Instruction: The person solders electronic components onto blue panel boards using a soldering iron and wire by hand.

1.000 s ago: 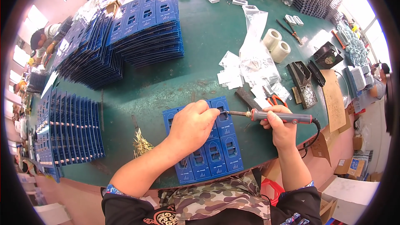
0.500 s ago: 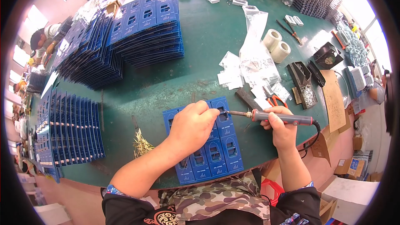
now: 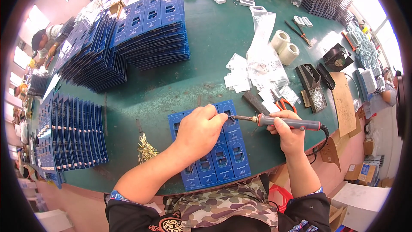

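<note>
- Barely anything has shifted since the earlier frame: the left hand (image 3: pixel 199 129) has edged slightly rightward and toward the body, while the soldering iron (image 3: pixel 292 123) has slid a little left.
- The right hand (image 3: pixel 288 136) is closed firmly around the iron's grey handle, its metal end pointing left.
- The left hand is curled palm-down; its fingertips are partly hidden, so I cannot tell how tightly they close or whether they pinch anything.
- Fingertips and iron end meet closely around a cutout near the upper right of the blue circuit-board panel (image 3: pixel 234 134); a small dark part seems to sit there, though it is too tiny to make out.
- The panel lies flat at the near edge of the green table (image 3: pixel 159 90), partly covered by the left hand and forearm.
- Thin gold-coloured pins (image 3: pixel 146 149) lie in a heap left of it.
- Beyond the iron are orange-handled scissors (image 3: pixel 284 104), a clear plastic bag (image 3: pixel 267 69), two pale rolls (image 3: pixel 280 40) and a black tray (image 3: pixel 316 99).
- Blue boards stand in a near row (image 3: pixel 73 133) and a far stack (image 3: pixel 151 29) at left.
</note>
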Motion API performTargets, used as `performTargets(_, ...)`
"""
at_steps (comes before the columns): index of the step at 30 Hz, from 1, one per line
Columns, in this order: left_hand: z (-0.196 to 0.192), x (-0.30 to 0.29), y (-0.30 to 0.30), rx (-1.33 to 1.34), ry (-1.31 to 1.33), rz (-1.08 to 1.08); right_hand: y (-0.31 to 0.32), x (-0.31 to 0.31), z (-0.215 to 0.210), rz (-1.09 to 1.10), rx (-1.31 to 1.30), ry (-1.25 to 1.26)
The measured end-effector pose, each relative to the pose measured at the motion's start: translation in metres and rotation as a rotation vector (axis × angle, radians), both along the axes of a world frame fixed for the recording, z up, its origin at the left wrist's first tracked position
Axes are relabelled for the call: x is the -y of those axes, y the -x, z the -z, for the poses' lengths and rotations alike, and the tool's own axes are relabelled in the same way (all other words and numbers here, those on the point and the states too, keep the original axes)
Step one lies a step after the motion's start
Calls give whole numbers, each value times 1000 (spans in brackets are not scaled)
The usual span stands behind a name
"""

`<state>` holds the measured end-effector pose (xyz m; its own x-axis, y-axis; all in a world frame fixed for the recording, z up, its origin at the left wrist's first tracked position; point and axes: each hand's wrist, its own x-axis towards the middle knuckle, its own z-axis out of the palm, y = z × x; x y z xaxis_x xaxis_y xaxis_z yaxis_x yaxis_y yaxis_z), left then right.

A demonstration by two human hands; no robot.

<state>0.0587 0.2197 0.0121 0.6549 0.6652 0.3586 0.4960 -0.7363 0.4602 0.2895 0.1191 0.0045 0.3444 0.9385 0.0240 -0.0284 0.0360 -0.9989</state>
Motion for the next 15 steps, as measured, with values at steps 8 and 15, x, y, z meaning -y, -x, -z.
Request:
performTargets(8,-23,15,13,160,57,51,-6,4,5,91,-142,-111)
performTargets(15,-26,66,19,311,196,175,60,23,-4,-207,-46,-128)
